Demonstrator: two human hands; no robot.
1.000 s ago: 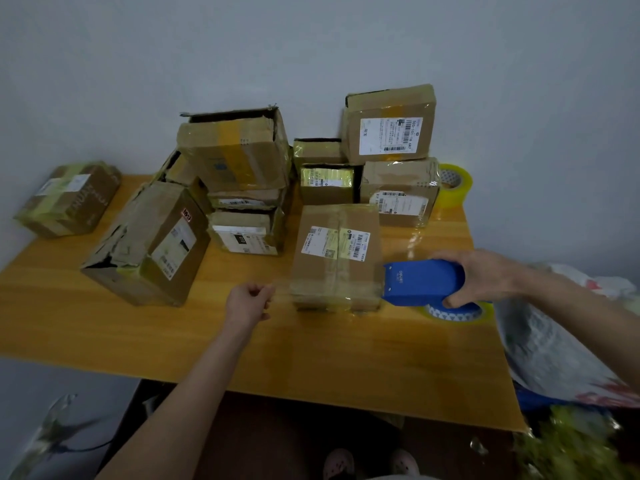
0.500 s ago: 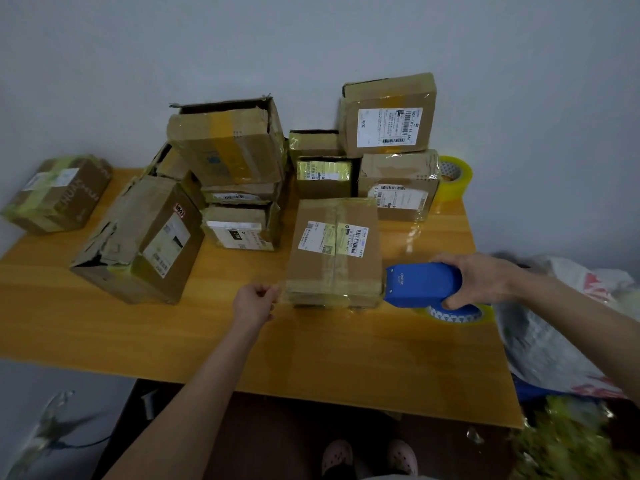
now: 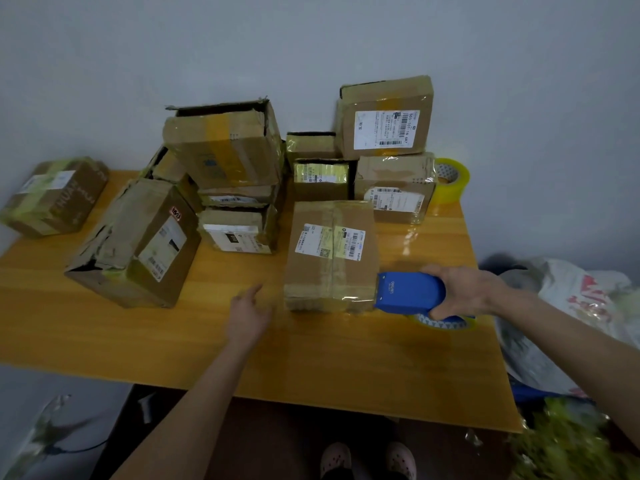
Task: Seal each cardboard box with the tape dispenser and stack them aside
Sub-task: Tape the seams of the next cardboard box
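— Standing right by the table [image 3: 311,368] here. How far along would you say they are?

— Early-ish, imo. The right hand [image 3: 464,289] is wrapped around the blue tape dispenser [image 3: 408,294], and the dispenser's front edge is up against the near right corner of the flat cardboard box [image 3: 330,254] lying in front of them. Shiny clear tape shows along that box's near edge and there's a strip down its top, so I'd guess this one is nearly sealed.

— And the left hand?

— The left hand [image 3: 247,313] is open, fingers loose, holding nothing, just beside the box's left side and low over the table. It's a bit blurry, so I can't say if it touches the box.

— So what's left?

— Plenty, by the look of it. In the pile against the wall, the open-topped box [image 3: 225,143] on the left stack has its flaps gaping. The torn box [image 3: 135,244] leaning at front left is ripped along its edge. The others carry old tape and I can't tell if they count as done. One wrapped box [image 3: 55,197] sits well apart at the far left of the table. Maybe that's the "aside" spot, but that's just my guess. There's a spare yellow tape roll [image 3: 450,180] by the wall at back right too.
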